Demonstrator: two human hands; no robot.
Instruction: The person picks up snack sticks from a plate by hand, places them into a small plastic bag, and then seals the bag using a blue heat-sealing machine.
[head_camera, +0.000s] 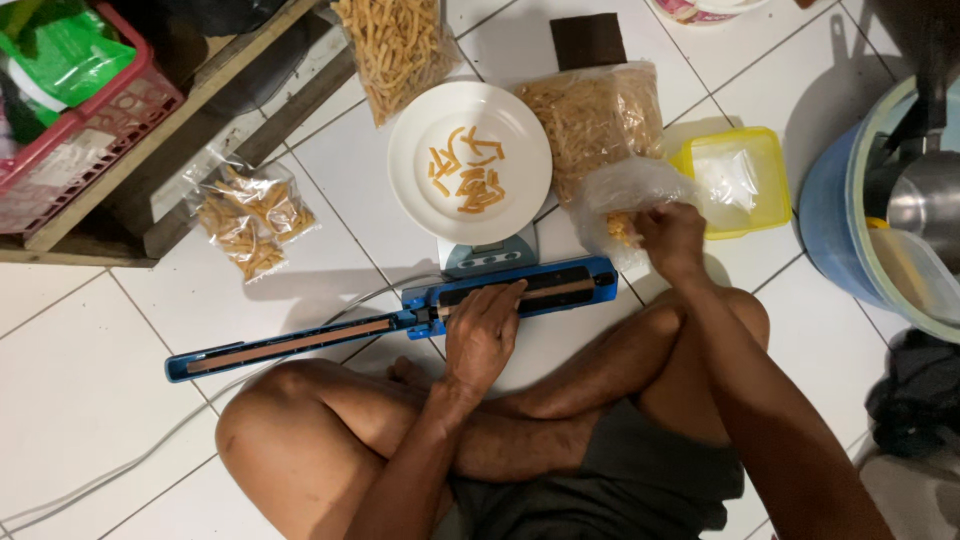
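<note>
On the tiled floor, left hand (483, 335) flat on blue sealer (520, 288), right hand (670, 238) pinching small snack bag (625, 205) just beyond it

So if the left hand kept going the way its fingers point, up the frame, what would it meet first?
The left hand lies on the blue heat sealer. Straight beyond its fingers comes the small scale carrying the white plate, though depth is unclear.

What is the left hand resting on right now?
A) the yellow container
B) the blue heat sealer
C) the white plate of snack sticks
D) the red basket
B: the left hand lies flat on the body of the blue heat sealer, while the right hand grips a clear plastic bag of snacks.
</note>
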